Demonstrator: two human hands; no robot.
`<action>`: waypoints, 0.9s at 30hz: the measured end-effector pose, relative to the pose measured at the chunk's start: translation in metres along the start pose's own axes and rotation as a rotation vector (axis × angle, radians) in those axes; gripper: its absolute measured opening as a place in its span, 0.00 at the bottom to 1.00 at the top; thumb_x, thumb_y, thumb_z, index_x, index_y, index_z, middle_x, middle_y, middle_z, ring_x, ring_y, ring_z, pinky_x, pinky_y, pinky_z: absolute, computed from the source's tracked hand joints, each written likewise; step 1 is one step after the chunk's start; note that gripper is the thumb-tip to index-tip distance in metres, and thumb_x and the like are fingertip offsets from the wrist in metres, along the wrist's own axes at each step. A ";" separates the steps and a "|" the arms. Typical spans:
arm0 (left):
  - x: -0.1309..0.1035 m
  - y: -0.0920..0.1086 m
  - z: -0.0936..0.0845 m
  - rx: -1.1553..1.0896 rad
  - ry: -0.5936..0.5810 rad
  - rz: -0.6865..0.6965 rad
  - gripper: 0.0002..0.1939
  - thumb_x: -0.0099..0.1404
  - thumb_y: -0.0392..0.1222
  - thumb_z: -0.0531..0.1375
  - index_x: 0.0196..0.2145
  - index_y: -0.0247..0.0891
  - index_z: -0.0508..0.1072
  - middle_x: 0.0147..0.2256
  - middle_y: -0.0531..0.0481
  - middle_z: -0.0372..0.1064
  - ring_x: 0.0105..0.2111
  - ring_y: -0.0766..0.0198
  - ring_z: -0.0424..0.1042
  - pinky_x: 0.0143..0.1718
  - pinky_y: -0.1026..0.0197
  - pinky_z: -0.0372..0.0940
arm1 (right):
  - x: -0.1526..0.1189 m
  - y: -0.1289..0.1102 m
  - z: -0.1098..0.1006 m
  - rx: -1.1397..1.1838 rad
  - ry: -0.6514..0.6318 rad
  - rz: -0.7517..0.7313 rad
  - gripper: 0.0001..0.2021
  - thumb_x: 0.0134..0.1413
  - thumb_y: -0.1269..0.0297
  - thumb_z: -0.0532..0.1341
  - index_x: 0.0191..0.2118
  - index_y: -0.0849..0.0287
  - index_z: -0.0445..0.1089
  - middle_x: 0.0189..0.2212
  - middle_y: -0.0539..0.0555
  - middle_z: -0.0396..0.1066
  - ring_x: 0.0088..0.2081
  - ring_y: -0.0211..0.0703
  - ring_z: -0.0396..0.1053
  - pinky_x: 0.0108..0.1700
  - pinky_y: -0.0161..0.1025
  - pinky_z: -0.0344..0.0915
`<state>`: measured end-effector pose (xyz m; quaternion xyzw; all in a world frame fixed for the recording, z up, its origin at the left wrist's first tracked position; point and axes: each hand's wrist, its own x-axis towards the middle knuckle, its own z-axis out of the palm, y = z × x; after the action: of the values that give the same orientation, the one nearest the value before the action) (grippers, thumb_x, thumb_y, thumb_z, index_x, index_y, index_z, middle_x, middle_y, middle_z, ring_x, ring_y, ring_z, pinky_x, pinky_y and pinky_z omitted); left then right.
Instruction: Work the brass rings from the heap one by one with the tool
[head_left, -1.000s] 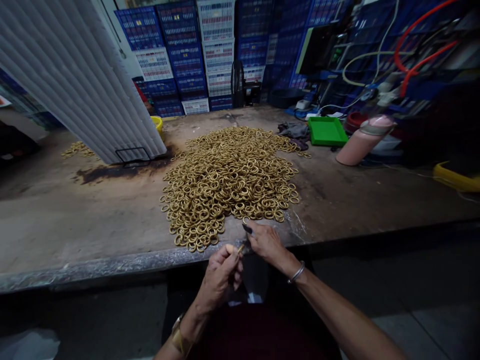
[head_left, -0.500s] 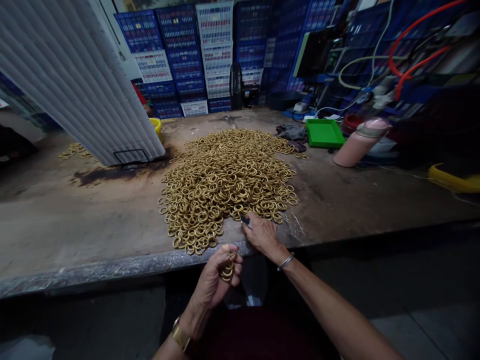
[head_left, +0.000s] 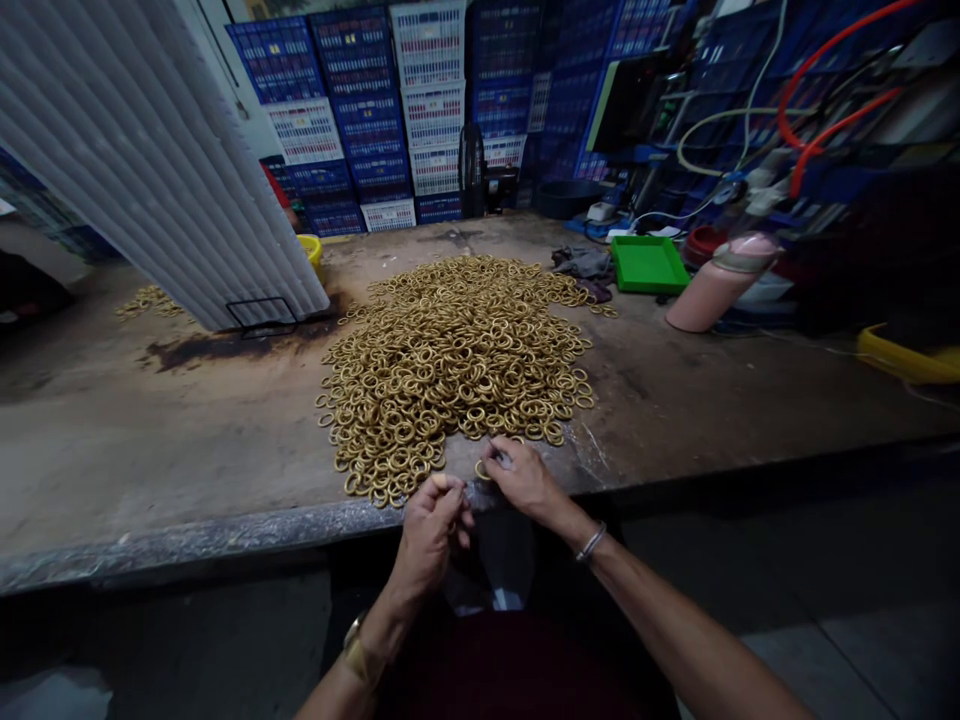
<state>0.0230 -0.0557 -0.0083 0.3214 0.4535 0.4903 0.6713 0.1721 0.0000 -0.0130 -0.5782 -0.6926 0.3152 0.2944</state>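
A broad heap of brass-coloured rings (head_left: 457, 350) lies on the worktable. At the heap's near edge, my right hand (head_left: 529, 485) is closed around a small dark and grey tool (head_left: 503, 459), mostly covered by the fingers. One ring (head_left: 481, 469) shows at its fingertips; whether it is gripped or only touched, I cannot tell. My left hand (head_left: 429, 530) is just over the table's front edge, left of the right hand. Its thumb and forefinger are pressed together, and the other fingers curl in. Whatever lies inside that hand is hidden.
A ribbed pale panel (head_left: 187, 180) leans at the left near a yellow tub (head_left: 310, 250). Toward the right stand a green tray (head_left: 649, 265) and a pink bottle (head_left: 716, 285). Stacked blue and white crates (head_left: 367, 110) and a small black fan (head_left: 472, 170) are behind.
My right hand has drawn back from the heap toward me, with a ring now at its fingertips. My left hand has turned and risen slightly; the rings seen in it earlier are hidden.
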 end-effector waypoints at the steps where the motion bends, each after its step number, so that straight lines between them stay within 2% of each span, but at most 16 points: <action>1: 0.000 0.000 0.000 0.096 0.037 0.047 0.13 0.55 0.48 0.60 0.34 0.37 0.67 0.20 0.57 0.61 0.17 0.72 0.60 0.16 0.70 0.54 | -0.001 -0.003 -0.001 0.128 -0.024 0.031 0.05 0.46 0.68 0.53 0.26 0.60 0.65 0.22 0.48 0.65 0.25 0.34 0.60 0.28 0.31 0.55; 4: 0.001 -0.001 0.002 0.306 0.098 0.184 0.15 0.56 0.46 0.59 0.40 0.38 0.69 0.19 0.58 0.60 0.17 0.72 0.58 0.18 0.69 0.55 | -0.005 -0.010 -0.001 0.479 -0.142 0.180 0.03 0.43 0.67 0.54 0.25 0.60 0.62 0.17 0.44 0.58 0.18 0.30 0.52 0.20 0.28 0.50; 6: 0.001 -0.001 0.003 0.383 0.087 0.288 0.13 0.56 0.44 0.59 0.39 0.38 0.71 0.22 0.55 0.65 0.21 0.70 0.62 0.24 0.68 0.58 | -0.009 -0.013 0.001 0.645 -0.233 0.271 0.04 0.43 0.65 0.55 0.26 0.59 0.60 0.15 0.42 0.55 0.15 0.27 0.47 0.16 0.28 0.44; 8: 0.002 -0.002 0.003 0.419 0.063 0.365 0.11 0.56 0.41 0.59 0.37 0.38 0.73 0.29 0.51 0.69 0.29 0.66 0.67 0.33 0.65 0.60 | -0.014 -0.015 0.004 0.748 -0.293 0.323 0.05 0.42 0.64 0.56 0.26 0.59 0.59 0.15 0.41 0.53 0.14 0.26 0.45 0.15 0.27 0.41; 10: 0.002 -0.004 0.002 0.421 0.048 0.393 0.09 0.56 0.41 0.59 0.36 0.38 0.73 0.31 0.49 0.71 0.32 0.64 0.68 0.37 0.64 0.60 | -0.016 -0.017 0.007 0.796 -0.326 0.357 0.06 0.41 0.64 0.56 0.25 0.59 0.58 0.15 0.41 0.54 0.14 0.26 0.45 0.14 0.26 0.40; 13: 0.003 -0.005 0.000 0.427 0.038 0.393 0.08 0.57 0.41 0.58 0.35 0.38 0.72 0.27 0.51 0.70 0.28 0.64 0.68 0.34 0.63 0.61 | -0.018 -0.019 0.009 0.800 -0.360 0.394 0.06 0.42 0.63 0.56 0.26 0.59 0.58 0.16 0.42 0.59 0.13 0.25 0.48 0.14 0.26 0.41; 16: 0.004 -0.006 -0.003 0.454 0.074 0.386 0.06 0.57 0.43 0.58 0.31 0.38 0.72 0.26 0.51 0.70 0.28 0.63 0.67 0.33 0.64 0.60 | -0.017 -0.018 0.009 0.727 -0.286 0.387 0.08 0.43 0.61 0.56 0.27 0.60 0.59 0.15 0.42 0.59 0.13 0.26 0.49 0.14 0.26 0.44; 19: 0.004 -0.008 -0.005 0.494 0.112 0.375 0.07 0.56 0.44 0.59 0.29 0.39 0.73 0.26 0.51 0.70 0.28 0.63 0.66 0.34 0.63 0.59 | -0.018 -0.018 0.008 0.615 -0.220 0.314 0.10 0.48 0.57 0.54 0.27 0.60 0.60 0.15 0.43 0.60 0.13 0.27 0.50 0.14 0.26 0.46; 23: 0.003 -0.006 -0.003 0.523 0.118 0.386 0.07 0.57 0.44 0.59 0.30 0.39 0.73 0.26 0.51 0.68 0.28 0.64 0.65 0.34 0.64 0.58 | -0.021 -0.019 0.007 0.480 -0.236 0.232 0.11 0.50 0.57 0.53 0.26 0.60 0.62 0.15 0.45 0.62 0.14 0.28 0.53 0.17 0.27 0.49; 25: 0.001 -0.002 -0.002 0.472 0.097 0.327 0.08 0.56 0.45 0.59 0.28 0.38 0.72 0.25 0.52 0.67 0.26 0.66 0.63 0.30 0.66 0.58 | -0.020 -0.021 0.007 0.458 -0.222 0.229 0.11 0.50 0.59 0.53 0.25 0.60 0.62 0.15 0.45 0.62 0.15 0.29 0.53 0.18 0.27 0.49; 27: 0.000 0.003 -0.001 0.401 0.036 0.168 0.12 0.56 0.49 0.58 0.26 0.37 0.69 0.21 0.54 0.63 0.20 0.70 0.60 0.23 0.68 0.55 | -0.019 -0.022 0.008 0.450 -0.200 0.235 0.10 0.50 0.60 0.53 0.23 0.60 0.62 0.15 0.46 0.62 0.16 0.29 0.53 0.18 0.28 0.50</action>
<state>0.0213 -0.0552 -0.0063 0.4763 0.5256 0.4502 0.5424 0.1554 -0.0229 -0.0022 -0.5406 -0.5590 0.5486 0.3071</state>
